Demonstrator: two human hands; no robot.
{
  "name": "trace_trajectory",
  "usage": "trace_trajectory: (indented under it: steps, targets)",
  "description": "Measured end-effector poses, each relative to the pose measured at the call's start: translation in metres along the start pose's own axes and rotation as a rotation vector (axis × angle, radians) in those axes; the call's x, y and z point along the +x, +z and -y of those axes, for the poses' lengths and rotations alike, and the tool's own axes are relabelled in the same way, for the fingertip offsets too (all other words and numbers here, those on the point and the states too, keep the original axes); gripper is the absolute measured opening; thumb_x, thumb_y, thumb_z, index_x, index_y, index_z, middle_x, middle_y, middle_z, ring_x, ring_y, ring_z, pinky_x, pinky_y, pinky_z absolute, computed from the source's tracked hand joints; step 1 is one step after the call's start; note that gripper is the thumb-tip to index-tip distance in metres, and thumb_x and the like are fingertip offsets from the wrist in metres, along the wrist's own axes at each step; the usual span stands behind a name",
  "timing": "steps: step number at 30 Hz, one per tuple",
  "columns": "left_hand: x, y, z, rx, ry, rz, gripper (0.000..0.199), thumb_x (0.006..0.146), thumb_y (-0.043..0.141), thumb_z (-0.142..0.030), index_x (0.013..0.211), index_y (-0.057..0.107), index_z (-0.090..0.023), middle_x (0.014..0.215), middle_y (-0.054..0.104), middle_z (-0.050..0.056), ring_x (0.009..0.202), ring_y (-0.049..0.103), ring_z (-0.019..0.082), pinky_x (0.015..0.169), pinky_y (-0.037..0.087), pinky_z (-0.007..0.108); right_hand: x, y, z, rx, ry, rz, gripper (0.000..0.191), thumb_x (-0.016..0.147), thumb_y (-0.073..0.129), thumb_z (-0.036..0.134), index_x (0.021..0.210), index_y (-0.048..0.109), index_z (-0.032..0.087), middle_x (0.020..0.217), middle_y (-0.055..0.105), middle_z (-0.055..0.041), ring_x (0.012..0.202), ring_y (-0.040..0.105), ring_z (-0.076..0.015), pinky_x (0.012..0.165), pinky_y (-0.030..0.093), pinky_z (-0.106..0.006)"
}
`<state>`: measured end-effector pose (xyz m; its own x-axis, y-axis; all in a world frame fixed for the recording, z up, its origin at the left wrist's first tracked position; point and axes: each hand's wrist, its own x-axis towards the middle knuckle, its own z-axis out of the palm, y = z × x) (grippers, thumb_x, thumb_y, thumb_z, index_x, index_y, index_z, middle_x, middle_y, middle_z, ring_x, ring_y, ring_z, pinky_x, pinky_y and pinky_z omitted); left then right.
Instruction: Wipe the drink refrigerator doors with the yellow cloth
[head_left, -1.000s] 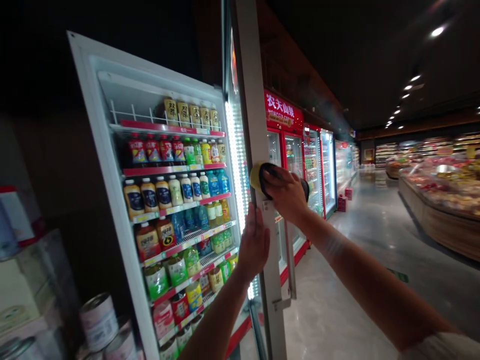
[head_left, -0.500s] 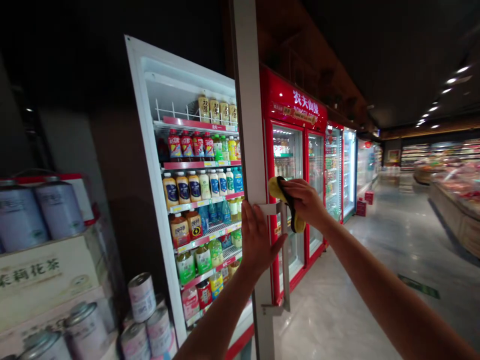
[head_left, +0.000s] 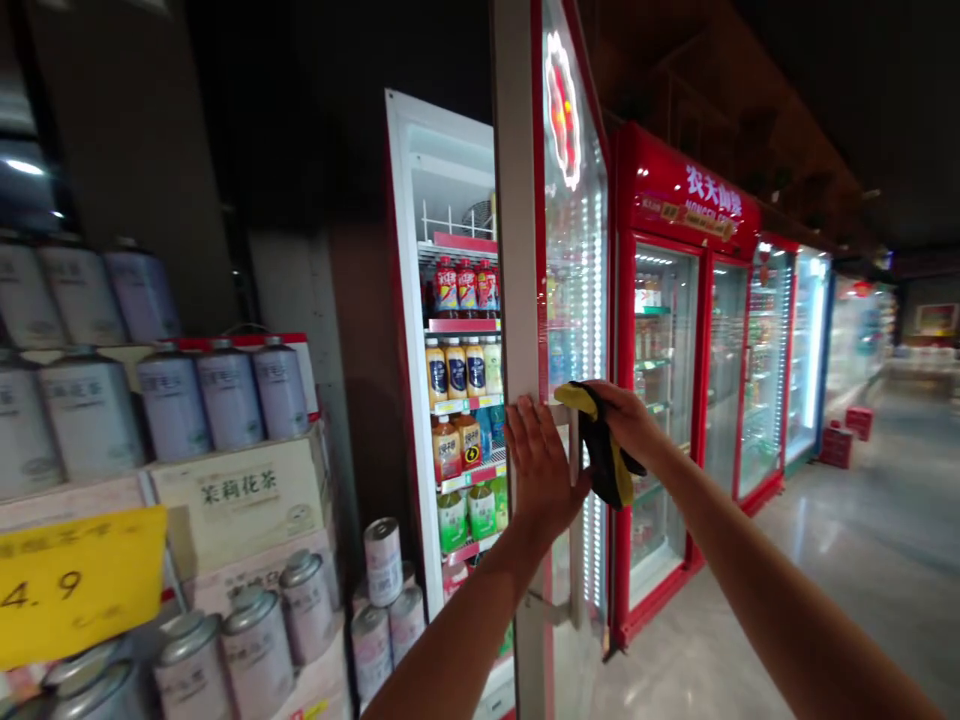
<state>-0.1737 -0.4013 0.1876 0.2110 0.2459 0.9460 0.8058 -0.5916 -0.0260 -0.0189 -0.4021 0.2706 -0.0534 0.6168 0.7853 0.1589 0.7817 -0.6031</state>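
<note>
Gripping yellow-and-black cloth (head_left: 600,450) in right hand (head_left: 628,425), at upper end of vertical door handle (head_left: 577,580); laying left hand (head_left: 541,478) flat, fingers extended, against edge of swung-out glass refrigerator door (head_left: 520,250); beyond, to left, bottled drinks (head_left: 455,372) on refrigerator shelves (head_left: 465,325), then metal tins (head_left: 231,400) above and below jasmine-tea box (head_left: 240,492); to right, red-framed drinks refrigerators (head_left: 652,172)
</note>
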Motion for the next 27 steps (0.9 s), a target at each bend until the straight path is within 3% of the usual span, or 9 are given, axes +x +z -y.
trace_trajectory:
  steps: [4, 9, 11, 14, 17, 20, 23, 27]
  targets:
    - [-0.003, -0.007, 0.050, -0.039, -0.008, 0.013, 0.111, 0.088, 0.064, -0.040, 0.162, -0.012, -0.007, 0.171, -0.004, 0.026, 0.158, -0.006, 0.042, 0.123, 0.024, 0.068, 0.026, 0.037, -0.010, 0.066, 0.072, 0.150, 0.027, 0.073, 0.064, 0.038, 0.089, 0.078, 0.022, 0.080, 0.072, -0.0003, 0.069, 0.062, -0.0172, 0.061, 0.050, -0.029]
    - [-0.004, -0.009, 0.112, -0.021, -0.095, 0.040, 0.109, 0.083, 0.065, -0.028, 0.163, -0.007, -0.010, 0.173, 0.005, 0.022, 0.159, 0.003, 0.038, 0.124, 0.029, 0.061, 0.066, 0.079, -0.039, 0.160, 0.077, 0.315, 0.024, 0.071, 0.072, 0.043, 0.082, 0.077, 0.022, 0.070, 0.069, 0.0002, 0.062, 0.061, -0.0177, 0.056, 0.049, -0.030]
    - [-0.004, -0.007, 0.134, 0.008, -0.109, 0.033, 0.107, 0.083, 0.062, -0.024, 0.163, -0.007, -0.012, 0.173, 0.006, 0.021, 0.159, 0.004, 0.038, 0.124, 0.031, 0.061, 0.090, 0.098, -0.053, 0.188, 0.010, 0.260, 0.024, 0.072, 0.073, 0.041, 0.085, 0.075, 0.022, 0.073, 0.070, 0.0000, 0.064, 0.062, -0.0179, 0.058, 0.050, -0.030]
    - [-0.004, -0.003, 0.166, 0.055, -0.125, 0.018, 0.104, 0.083, 0.061, -0.024, 0.163, -0.003, -0.011, 0.172, 0.011, 0.023, 0.159, 0.011, 0.037, 0.123, 0.034, 0.059, 0.138, 0.131, -0.069, 0.180, -0.158, -0.006, 0.023, 0.071, 0.070, 0.032, 0.091, 0.071, 0.022, 0.084, 0.072, -0.0008, 0.072, 0.065, -0.0183, 0.067, 0.054, -0.032]
    - [-0.001, 0.001, 0.195, 0.127, -0.165, -0.018, 0.098, 0.083, 0.063, -0.025, 0.163, 0.007, -0.013, 0.167, 0.025, 0.024, 0.155, 0.028, 0.036, 0.120, 0.039, 0.057, 0.191, 0.165, -0.074, 0.050, -0.338, -0.228, 0.016, 0.073, 0.061, 0.023, 0.085, 0.070, 0.021, 0.090, 0.071, -0.0043, 0.085, 0.066, -0.0219, 0.081, 0.055, -0.037]
    - [0.007, 0.006, 0.220, 0.224, -0.188, -0.049, 0.089, 0.087, 0.062, -0.026, 0.161, 0.014, -0.015, 0.162, 0.036, 0.024, 0.148, 0.041, 0.036, 0.117, 0.043, 0.058, 0.231, 0.189, -0.074, -0.084, -0.485, -0.340, 0.023, 0.080, 0.054, 0.018, 0.090, 0.075, 0.020, 0.101, 0.071, -0.0098, 0.101, 0.065, -0.0260, 0.096, 0.053, -0.043]
    - [0.020, 0.012, 0.239, 0.343, -0.137, -0.018, 0.079, 0.092, 0.054, -0.022, 0.161, 0.016, -0.013, 0.164, 0.032, 0.026, 0.153, 0.033, 0.037, 0.117, 0.042, 0.058, 0.250, 0.203, -0.086, -0.265, -0.584, -0.328, 0.034, 0.094, 0.048, 0.020, 0.111, 0.076, 0.018, 0.124, 0.069, -0.0144, 0.117, 0.061, -0.0283, 0.105, 0.048, -0.045]
    - [0.039, 0.021, 0.266, 0.559, -0.060, 0.106, 0.070, 0.097, 0.045, -0.017, 0.162, 0.020, -0.016, 0.170, 0.023, 0.022, 0.158, 0.017, 0.034, 0.123, 0.031, 0.061, 0.250, 0.218, -0.132, -0.636, -0.723, -0.073, 0.042, 0.101, 0.045, 0.025, 0.136, 0.065, 0.015, 0.147, 0.059, -0.0161, 0.140, 0.048, -0.0336, 0.114, 0.039, -0.054]
